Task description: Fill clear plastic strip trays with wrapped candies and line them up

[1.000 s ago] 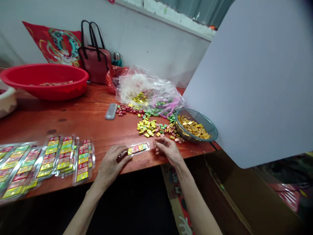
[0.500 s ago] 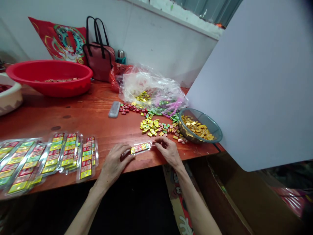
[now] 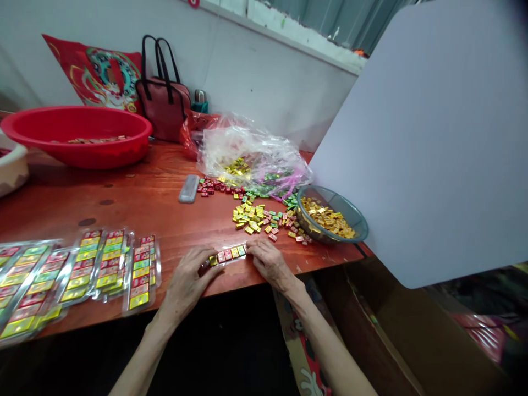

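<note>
Two bare hands work at the near edge of the red-brown wooden surface (image 3: 124, 214): the left hand (image 3: 187, 280) and the right hand (image 3: 270, 264) face each other across a strip of small foil packets (image 3: 229, 254) sealed in clear plastic. The strip lies between them, its long axis running sideways across our view and rising slightly to the right. Neither hand is clearly nearer. The left hand's fingers (image 3: 208, 261) curl at its left end, and the right hand's fingers (image 3: 253, 248) lie against its right end. Neither hand is clenched; whether they grip the strip or only press on it, we cannot tell.

Below the edge we see a mat with a cartoon mouse print (image 3: 311, 379), and to its right a cardboard box (image 3: 391, 335). Left of the left hand, filled plastic sheets of red, green and yellow packets (image 3: 111, 269) overlap. Their labels are too small to read, and we find no legible brand.

Farther on lie scattered loose packets (image 3: 251, 217), a glass bowl (image 3: 350, 234) of gold packets, a grey case (image 3: 188, 188) and a crumpled plastic bag (image 3: 243, 148). Along the wall sit a red basin (image 3: 78, 157), a pink handbag (image 3: 163, 118) and a red cushion (image 3: 97, 77).
</note>
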